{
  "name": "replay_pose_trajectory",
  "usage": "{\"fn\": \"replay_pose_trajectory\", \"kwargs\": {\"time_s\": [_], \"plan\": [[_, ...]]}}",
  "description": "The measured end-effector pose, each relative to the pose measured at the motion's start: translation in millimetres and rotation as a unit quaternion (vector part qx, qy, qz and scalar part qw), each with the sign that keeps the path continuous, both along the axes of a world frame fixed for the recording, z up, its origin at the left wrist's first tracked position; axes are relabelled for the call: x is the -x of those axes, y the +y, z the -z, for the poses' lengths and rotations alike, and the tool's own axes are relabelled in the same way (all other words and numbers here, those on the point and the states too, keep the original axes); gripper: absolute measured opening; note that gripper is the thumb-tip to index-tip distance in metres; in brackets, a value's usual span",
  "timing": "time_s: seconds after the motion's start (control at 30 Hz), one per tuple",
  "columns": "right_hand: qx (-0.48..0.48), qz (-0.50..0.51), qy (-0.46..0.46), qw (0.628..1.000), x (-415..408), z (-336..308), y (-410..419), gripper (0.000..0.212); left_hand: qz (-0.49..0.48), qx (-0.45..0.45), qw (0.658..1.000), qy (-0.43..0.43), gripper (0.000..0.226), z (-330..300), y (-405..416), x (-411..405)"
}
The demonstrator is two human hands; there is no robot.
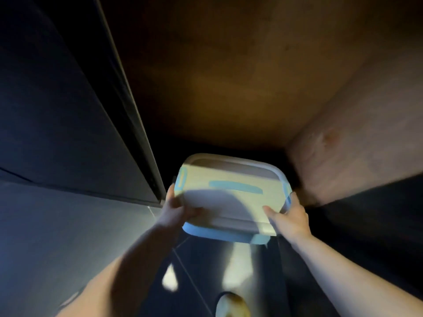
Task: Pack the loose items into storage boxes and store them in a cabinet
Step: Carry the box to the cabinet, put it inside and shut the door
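A storage box [229, 197] with a pale lid, a blue stripe and blue clips is held out in front of me, at the mouth of a dark open cabinet [240, 76]. My left hand [177, 208] grips the box's left edge with the thumb on the lid. My right hand [289, 217] holds its right edge, fingers on the lid. The lid is closed, so the contents are hidden. The picture is blurred by motion.
A dark cabinet door [68, 110] stands open on the left. The cabinet's brown wooden side wall [354, 145] rises on the right. Dark tiled floor [206, 271] with light patches lies below, and a shoe tip [232, 305] shows at the bottom.
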State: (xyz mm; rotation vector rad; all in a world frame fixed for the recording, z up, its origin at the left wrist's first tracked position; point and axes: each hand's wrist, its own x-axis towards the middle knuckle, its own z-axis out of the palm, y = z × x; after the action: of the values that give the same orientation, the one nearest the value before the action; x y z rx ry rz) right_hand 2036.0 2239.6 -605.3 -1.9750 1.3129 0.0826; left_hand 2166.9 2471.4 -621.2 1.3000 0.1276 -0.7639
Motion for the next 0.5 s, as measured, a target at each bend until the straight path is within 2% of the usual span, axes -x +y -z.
{"fn": "replay_pose_trajectory", "kwargs": {"time_s": [0.1,0.2,0.23,0.27,0.3,0.33,0.37,0.4,0.43,0.5], "plan": [[-0.018,-0.051,0.034,0.998,-4.3,27.1,-2.0,0.103,0.041,-0.008,0.999,-0.007,0.092,32.2,-10.5,-7.9],[-0.009,-0.071,0.052,0.996,-4.1,48.5,0.3,0.091,0.081,-0.030,0.996,-0.035,0.093,52.9,-12.4,-12.7],[0.016,-0.086,0.051,0.995,-3.5,52.3,1.1,0.083,0.100,-0.087,0.988,-0.075,0.099,60.7,-13.7,-13.6],[0.058,-0.114,0.052,0.990,-2.7,55.2,4.2,0.075,0.140,-0.192,0.959,-0.153,0.108,68.2,-13.0,-11.6],[0.111,-0.156,0.050,0.980,-2.3,57.4,10.7,0.070,0.181,-0.309,0.897,-0.257,0.111,77.4,-10.7,-5.0],[0.159,-0.208,0.038,0.964,-1.6,59.3,20.9,0.065,0.204,-0.391,0.818,-0.369,0.104,82.3,-9.8,4.6],[0.187,-0.266,0.027,0.945,0.7,62.3,32.8,0.061,0.232,-0.420,0.751,-0.454,0.093,85.1,-9.9,14.9],[0.201,-0.319,0.037,0.925,2.5,66.3,43.8,0.057,0.262,-0.423,0.710,-0.499,0.086,87.0,-9.9,23.2],[0.211,-0.358,0.062,0.908,3.1,70.9,51.2,0.055,0.288,-0.423,0.684,-0.520,0.082,88.0,-10.6,27.4],[0.213,-0.373,0.107,0.897,-5.0,74.5,51.4,0.053,0.317,-0.440,0.653,-0.529,0.074,88.9,-17.6,15.8]]}}
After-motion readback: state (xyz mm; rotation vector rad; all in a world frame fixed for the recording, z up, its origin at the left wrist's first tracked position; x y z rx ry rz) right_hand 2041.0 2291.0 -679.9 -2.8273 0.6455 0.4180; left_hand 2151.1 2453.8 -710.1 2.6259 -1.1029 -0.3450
